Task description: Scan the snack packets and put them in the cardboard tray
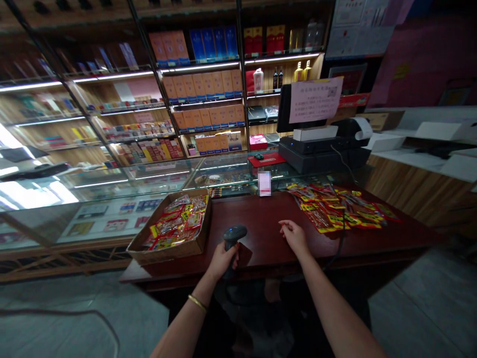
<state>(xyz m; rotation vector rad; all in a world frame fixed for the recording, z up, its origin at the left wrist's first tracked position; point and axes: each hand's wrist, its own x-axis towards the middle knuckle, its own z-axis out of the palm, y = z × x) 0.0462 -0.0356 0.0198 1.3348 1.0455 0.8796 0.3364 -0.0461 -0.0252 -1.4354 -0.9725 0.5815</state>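
My left hand point(222, 259) is closed around the handle of a dark barcode scanner point(235, 232), held upright over the near edge of the dark red wooden table point(246, 209). A small blue light shows on top of the scanner's head. To the right, my right hand point(294, 237) is at the tabletop with its fingers loosely bent and slightly apart, and nothing shows in it. A heap of red and yellow snack packets point(331, 209) lies beyond it on the right. On the left stands an open cardboard box point(169, 253) holding more such packets point(181, 223).
A glass display counter point(167, 174) runs behind the table. On it are a cash register point(320, 149) with a paper sign and a red mat point(266, 160). A small upright card point(265, 184) stands at the table's back edge. Lit shelves of boxes point(208, 84) line the wall. A cable point(341, 238) hangs over the table's right side.
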